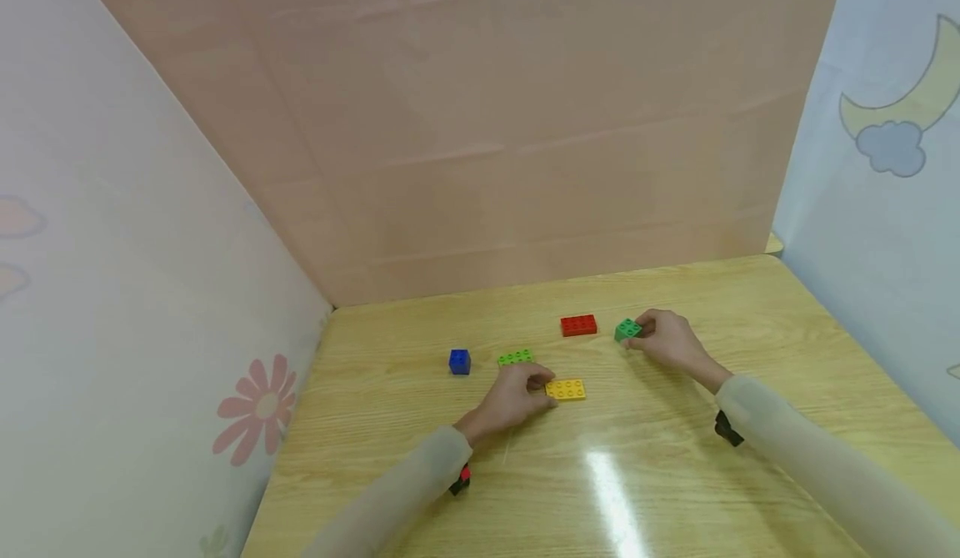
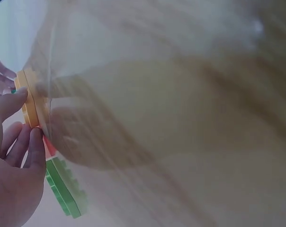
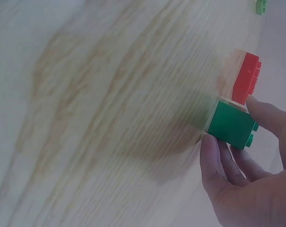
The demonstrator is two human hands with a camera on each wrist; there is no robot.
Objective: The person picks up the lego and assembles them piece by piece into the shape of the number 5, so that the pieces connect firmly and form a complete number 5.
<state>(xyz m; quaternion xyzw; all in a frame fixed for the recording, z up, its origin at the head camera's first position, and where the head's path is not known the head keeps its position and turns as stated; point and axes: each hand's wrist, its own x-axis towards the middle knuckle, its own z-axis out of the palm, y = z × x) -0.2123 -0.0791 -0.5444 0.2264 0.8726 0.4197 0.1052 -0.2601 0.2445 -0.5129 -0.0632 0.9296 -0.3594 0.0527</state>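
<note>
My left hand point(image 1: 513, 397) pinches the left end of a flat yellow building brick point(image 1: 568, 389). In the left wrist view, the thumb and fingertips sit on opposite sides of the yellow brick point(image 2: 30, 99). Farther right, my right hand point(image 1: 670, 341) grips a taller dark green brick point(image 1: 627, 330) between thumb and fingers. The right wrist view has this green brick point(image 3: 231, 124) at or very near the tabletop. A flat red brick point(image 1: 578, 325) lies left of it. Just beyond the left hand is a light green brick point(image 1: 516, 358), partly hidden by that hand.
A blue brick point(image 1: 460, 363) stands on the wood-grain table point(image 1: 390, 433), left of the light green one. A brown-covered panel point(image 1: 525, 149) rises along the back edge. Pale decorated walls flank the table at left point(image 1: 150, 291) and right point(image 1: 885, 291).
</note>
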